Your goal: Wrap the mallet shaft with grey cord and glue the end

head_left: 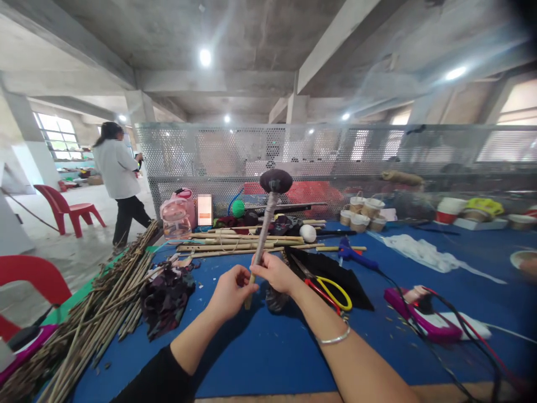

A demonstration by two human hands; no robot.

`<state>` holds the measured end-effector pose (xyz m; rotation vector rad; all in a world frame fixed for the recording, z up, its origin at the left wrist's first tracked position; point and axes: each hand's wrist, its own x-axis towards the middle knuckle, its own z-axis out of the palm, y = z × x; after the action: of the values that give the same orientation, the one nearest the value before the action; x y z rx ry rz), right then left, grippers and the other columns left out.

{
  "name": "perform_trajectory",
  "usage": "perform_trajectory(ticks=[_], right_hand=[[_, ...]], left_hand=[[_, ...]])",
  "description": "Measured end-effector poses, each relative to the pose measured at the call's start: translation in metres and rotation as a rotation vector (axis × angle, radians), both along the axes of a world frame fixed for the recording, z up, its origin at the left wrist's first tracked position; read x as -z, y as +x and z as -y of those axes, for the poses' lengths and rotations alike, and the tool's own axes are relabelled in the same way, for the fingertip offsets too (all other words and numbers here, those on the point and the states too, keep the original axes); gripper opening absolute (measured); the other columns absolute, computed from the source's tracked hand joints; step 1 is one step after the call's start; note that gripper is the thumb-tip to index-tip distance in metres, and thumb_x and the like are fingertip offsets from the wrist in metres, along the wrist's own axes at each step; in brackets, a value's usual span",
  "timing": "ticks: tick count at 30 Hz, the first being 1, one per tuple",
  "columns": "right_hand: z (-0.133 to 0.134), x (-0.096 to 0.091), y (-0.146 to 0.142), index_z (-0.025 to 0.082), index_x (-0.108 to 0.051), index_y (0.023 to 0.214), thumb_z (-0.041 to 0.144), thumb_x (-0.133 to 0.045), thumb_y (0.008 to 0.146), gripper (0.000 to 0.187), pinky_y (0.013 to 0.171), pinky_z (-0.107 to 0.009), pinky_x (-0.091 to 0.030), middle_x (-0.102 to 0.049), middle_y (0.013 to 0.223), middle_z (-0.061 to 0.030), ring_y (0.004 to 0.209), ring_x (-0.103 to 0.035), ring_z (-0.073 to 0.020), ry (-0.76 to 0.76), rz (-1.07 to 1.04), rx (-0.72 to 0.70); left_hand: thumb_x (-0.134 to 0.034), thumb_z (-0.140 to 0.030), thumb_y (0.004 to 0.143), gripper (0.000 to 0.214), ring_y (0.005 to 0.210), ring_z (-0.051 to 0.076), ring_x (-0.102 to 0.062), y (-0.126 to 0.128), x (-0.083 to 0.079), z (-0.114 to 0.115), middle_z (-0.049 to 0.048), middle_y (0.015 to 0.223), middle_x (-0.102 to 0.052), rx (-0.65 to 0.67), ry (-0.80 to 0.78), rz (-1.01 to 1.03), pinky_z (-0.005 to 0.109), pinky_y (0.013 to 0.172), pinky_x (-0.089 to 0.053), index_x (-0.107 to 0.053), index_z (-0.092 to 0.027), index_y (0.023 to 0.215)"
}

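Both my hands hold a thin stick (263,238) upright over the blue table (268,347). A dark rounded fabric-covered head (276,181) tops the stick. My left hand (230,291) pinches the stick low down, near its bottom end. My right hand (274,272) grips it just above, fingers wrapped round. A silver bangle (333,338) sits on my right wrist. Yellow-and-red handled scissors (331,292) lie just right of my right hand on black cloth (335,274).
Bundles of bamboo sticks (96,319) lie at the left edge, more sticks (247,242) at the back. Dark fabric scraps (168,296), a blue glue gun (354,256), a purple tool (423,319) with cables, a pink jug (178,215), small baskets (364,215). A person (119,179) walks beyond, by red chairs (69,210).
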<state>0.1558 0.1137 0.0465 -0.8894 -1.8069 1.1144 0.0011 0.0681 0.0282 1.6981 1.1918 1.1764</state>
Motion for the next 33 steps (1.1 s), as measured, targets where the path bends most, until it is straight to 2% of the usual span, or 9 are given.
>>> perform_trajectory(ticks=[3,6,9,16,21,23,27,29,33], right_hand=[[0.001,0.000,-0.003,0.018,-0.052,0.079,0.032,-0.067,0.068,0.024,0.063,-0.026,-0.038,-0.052,0.069,0.0025,0.065,-0.047,-0.0123,-0.028,-0.046,-0.003],[0.002,-0.002,-0.001,0.018,-0.052,0.087,0.032,-0.067,0.068,0.028,0.061,-0.025,-0.038,-0.051,0.069,0.0035,0.063,-0.047,-0.0115,-0.082,-0.122,-0.069],[0.001,-0.002,0.000,0.018,-0.052,0.083,0.033,-0.065,0.071,0.023,0.060,-0.025,-0.039,-0.050,0.067,0.0034,0.062,-0.047,-0.0113,-0.073,-0.129,-0.102],[-0.001,0.004,-0.005,0.018,-0.049,0.077,0.038,-0.071,0.067,0.031,0.065,-0.026,-0.042,-0.051,0.069,0.0033,0.066,-0.050,-0.0120,-0.070,-0.104,-0.083],[0.001,0.001,0.004,0.017,-0.052,0.085,0.039,-0.072,0.065,0.036,0.063,-0.025,-0.042,-0.054,0.073,0.0024,0.066,-0.052,-0.0114,-0.165,-0.156,-0.206],[0.000,0.001,0.006,0.017,-0.051,0.084,0.040,-0.071,0.066,0.036,0.060,-0.026,-0.042,-0.054,0.069,0.0028,0.062,-0.052,-0.0113,-0.184,-0.158,-0.227],[-0.001,0.002,0.002,0.017,-0.051,0.078,0.039,-0.073,0.064,0.033,0.062,-0.026,-0.042,-0.054,0.066,0.0033,0.064,-0.051,-0.0119,-0.117,-0.138,-0.145],[0.000,0.000,0.002,0.018,-0.052,0.077,0.037,-0.074,0.062,0.033,0.064,-0.026,-0.041,-0.053,0.068,0.0033,0.066,-0.050,-0.0119,-0.092,-0.136,-0.102],[0.003,-0.005,0.007,0.018,-0.054,0.084,0.037,-0.071,0.066,0.031,0.059,-0.025,-0.039,-0.052,0.066,0.0036,0.063,-0.050,-0.0117,-0.137,-0.144,-0.140]], left_hand=[[-0.066,-0.029,0.069,0.019,0.062,0.013,-0.052,-0.001,0.003,-0.004,0.0012,0.067,-0.059,-0.001,-0.037,0.032,0.024,0.061,-0.040,-0.060,-0.014,0.077],[-0.061,-0.036,0.075,0.027,0.061,0.012,-0.050,0.001,0.003,-0.004,0.0022,0.069,-0.059,0.085,-0.044,0.115,0.024,0.059,-0.038,-0.063,-0.012,0.088],[-0.057,-0.041,0.078,0.036,0.057,0.010,-0.046,0.006,0.004,-0.002,0.0022,0.069,-0.058,0.168,-0.072,0.195,0.022,0.055,-0.036,-0.064,-0.011,0.095],[-0.078,-0.031,0.055,0.038,0.055,0.009,-0.048,0.006,0.005,-0.004,-0.0011,0.063,-0.056,0.023,-0.119,0.207,0.022,0.055,-0.037,-0.062,-0.011,0.084],[-0.072,-0.040,0.065,0.044,0.058,0.011,-0.054,0.002,-0.006,0.002,0.0071,0.073,-0.064,0.260,-0.263,0.272,0.023,0.056,-0.039,-0.064,-0.009,0.096],[-0.069,-0.042,0.068,0.043,0.062,0.013,-0.056,0.002,-0.007,0.003,0.0083,0.075,-0.065,0.288,-0.264,0.261,0.024,0.058,-0.040,-0.064,-0.010,0.097],[-0.075,-0.034,0.060,0.037,0.062,0.012,-0.054,0.002,-0.001,0.000,0.0043,0.073,-0.063,0.077,-0.111,0.172,0.023,0.059,-0.041,-0.063,-0.012,0.087],[-0.077,-0.033,0.056,0.035,0.056,0.011,-0.051,0.001,0.000,-0.001,0.0022,0.066,-0.061,0.040,-0.123,0.150,0.023,0.055,-0.039,-0.062,-0.012,0.079],[-0.072,-0.044,0.063,0.043,0.056,0.012,-0.054,0.000,-0.006,0.001,0.0049,0.069,-0.062,0.273,-0.289,0.261,0.025,0.055,-0.042,-0.062,-0.011,0.087]])
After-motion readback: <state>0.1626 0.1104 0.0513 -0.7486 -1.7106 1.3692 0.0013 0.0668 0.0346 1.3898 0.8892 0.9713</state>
